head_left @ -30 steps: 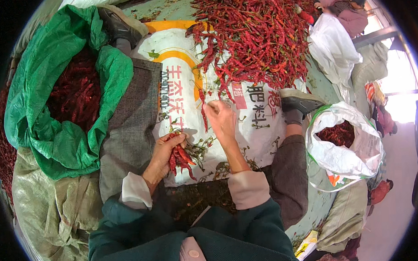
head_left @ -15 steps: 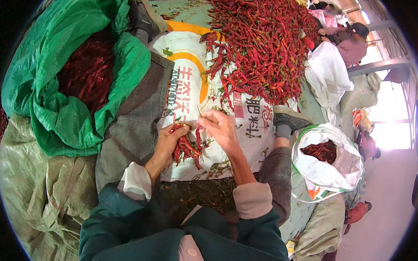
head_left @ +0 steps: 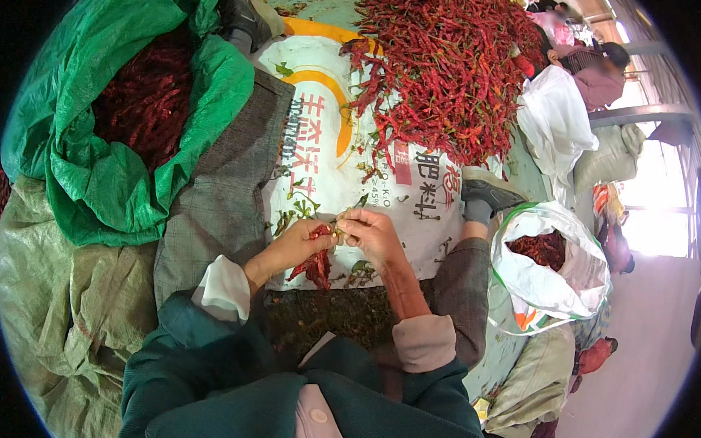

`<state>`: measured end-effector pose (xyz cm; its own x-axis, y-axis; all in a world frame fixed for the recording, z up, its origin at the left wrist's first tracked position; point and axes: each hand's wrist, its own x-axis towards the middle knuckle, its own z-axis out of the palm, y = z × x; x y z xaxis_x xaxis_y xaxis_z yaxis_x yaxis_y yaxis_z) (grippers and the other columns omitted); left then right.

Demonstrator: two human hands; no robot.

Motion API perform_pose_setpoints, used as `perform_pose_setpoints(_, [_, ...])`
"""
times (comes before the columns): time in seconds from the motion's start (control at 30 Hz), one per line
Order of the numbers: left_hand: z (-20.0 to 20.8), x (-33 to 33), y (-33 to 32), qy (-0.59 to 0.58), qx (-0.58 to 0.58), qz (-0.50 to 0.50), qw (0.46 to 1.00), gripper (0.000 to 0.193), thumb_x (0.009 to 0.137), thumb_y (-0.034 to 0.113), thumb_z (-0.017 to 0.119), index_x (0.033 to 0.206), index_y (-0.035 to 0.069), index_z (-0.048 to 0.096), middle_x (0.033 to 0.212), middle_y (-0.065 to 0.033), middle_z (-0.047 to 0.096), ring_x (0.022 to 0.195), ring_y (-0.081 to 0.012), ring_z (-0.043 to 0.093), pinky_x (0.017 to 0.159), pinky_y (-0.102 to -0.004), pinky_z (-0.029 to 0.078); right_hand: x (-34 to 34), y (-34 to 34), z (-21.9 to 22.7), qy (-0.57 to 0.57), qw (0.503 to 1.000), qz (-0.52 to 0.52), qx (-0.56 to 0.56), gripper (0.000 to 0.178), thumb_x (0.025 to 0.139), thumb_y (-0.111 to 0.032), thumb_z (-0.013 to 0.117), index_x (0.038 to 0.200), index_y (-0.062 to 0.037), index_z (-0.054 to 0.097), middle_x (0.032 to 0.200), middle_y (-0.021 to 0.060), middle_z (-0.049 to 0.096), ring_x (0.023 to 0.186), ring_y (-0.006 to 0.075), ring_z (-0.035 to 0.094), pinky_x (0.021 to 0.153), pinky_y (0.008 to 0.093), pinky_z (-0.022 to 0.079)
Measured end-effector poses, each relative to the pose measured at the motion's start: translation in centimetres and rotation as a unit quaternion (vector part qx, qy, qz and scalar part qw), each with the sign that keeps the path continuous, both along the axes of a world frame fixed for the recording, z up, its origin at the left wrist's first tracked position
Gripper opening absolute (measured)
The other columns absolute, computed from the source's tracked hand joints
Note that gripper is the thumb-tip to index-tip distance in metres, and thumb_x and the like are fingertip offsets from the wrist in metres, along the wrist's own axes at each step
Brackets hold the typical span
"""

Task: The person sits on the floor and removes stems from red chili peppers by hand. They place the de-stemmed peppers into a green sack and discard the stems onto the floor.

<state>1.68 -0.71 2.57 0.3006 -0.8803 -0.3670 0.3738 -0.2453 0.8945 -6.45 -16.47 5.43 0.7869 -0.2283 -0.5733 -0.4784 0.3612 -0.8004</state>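
My left hand (head_left: 291, 247) is closed round a small bunch of red chili peppers (head_left: 315, 270) that hang down below its fingers. Close against it, my right hand (head_left: 373, 235) pinches at the stem end of the bunch; a bit of green stem shows by its fingertips. Both hands are over a white printed sack (head_left: 317, 143) laid flat between my legs. Loose green stems and leaves (head_left: 292, 213) lie on the sack around the hands. Beyond it a big heap of red chili peppers (head_left: 453, 69) spreads onto the sack's far right part.
To the left stands an open green sack (head_left: 226, 92) with dark red peppers inside, above a tan woven sack (head_left: 75, 306). On the right is an open white bag (head_left: 584, 276) of peppers. A white plastic bag (head_left: 556, 123) stands behind it, near other people (head_left: 596, 75).
My right hand has moved left and closer to my left hand. The separate pepper that hung from its fingers no longer shows there.
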Motion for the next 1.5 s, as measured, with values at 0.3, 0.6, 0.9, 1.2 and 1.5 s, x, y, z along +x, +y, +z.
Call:
perform_pose_setpoints(0.3, [0.4, -0.4, -0.3, 0.145, -0.068, 0.136, 0.978, 0.019, 0.084, 0.020, 0.059, 0.093, 0.002, 0.061, 0.074, 0.0015, 0.058, 0.066, -0.0044, 0.052, 0.061, -0.0200, 0.043, -2.8, -3.5, 3.2, 0.013, 0.979, 0.057, -0.195, 0.019, 0.078, -0.010, 0.061, 0.092, 0.0030, 0.062, 0.075, 0.0041, 0.061, 0.059, 0.0084, 0.054, 0.051, 0.0214, 0.041])
perform_pose_setpoints(0.6, [0.4, -0.2, -1.3, 0.175, 0.002, 0.168, 0.970, 0.021, 0.070, 0.015, 0.074, 0.084, 0.005, 0.062, 0.073, -0.0003, 0.060, 0.065, -0.0068, 0.056, 0.062, -0.0222, 0.046, 4.8, -11.1, -4.0, 0.008, 0.719, -0.011, -0.695, 0.025, 0.071, -0.020, 0.063, 0.089, -0.0037, 0.065, 0.066, 0.0095, 0.062, 0.057, 0.0131, 0.056, 0.056, 0.0269, 0.044])
perform_pose_setpoints(0.9, [-0.9, 0.4, -1.3, 0.254, -0.012, 0.225, 0.941, 0.018, 0.080, 0.010, 0.061, 0.095, 0.000, 0.061, 0.082, -0.0083, 0.064, 0.067, -0.0126, 0.062, 0.057, -0.0251, 0.053, -0.5, -3.9, 0.4, 0.059, 0.968, -0.019, -0.242, 0.020, 0.074, -0.015, 0.065, 0.087, 0.0001, 0.064, 0.068, -0.0007, 0.058, 0.058, 0.0050, 0.047, 0.051, 0.0204, 0.036])
perform_pose_setpoints(1.2, [-0.3, 0.1, -1.5, 0.312, -0.077, 0.242, 0.915, 0.021, 0.082, 0.011, 0.058, 0.098, -0.002, 0.059, 0.084, -0.0105, 0.063, 0.070, -0.0153, 0.063, 0.061, -0.0285, 0.056, -6.4, 1.0, 0.9, 0.011, 0.904, 0.110, -0.413, 0.014, 0.074, -0.007, 0.066, 0.085, 0.0006, 0.063, 0.075, 0.0065, 0.064, 0.066, 0.0085, 0.057, 0.060, 0.0241, 0.045])
perform_pose_setpoints(1.5, [-0.3, -0.7, -1.1, 0.212, -0.039, 0.143, 0.966, 0.019, 0.082, 0.011, 0.059, 0.098, 0.001, 0.059, 0.079, -0.0052, 0.062, 0.069, -0.0099, 0.058, 0.065, -0.0231, 0.047, -1.0, 0.2, 2.1, 0.006, 0.981, 0.015, -0.196, 0.022, 0.079, -0.016, 0.060, 0.090, 0.0033, 0.062, 0.074, -0.0003, 0.056, 0.061, 0.0053, 0.045, 0.055, 0.0206, 0.037])
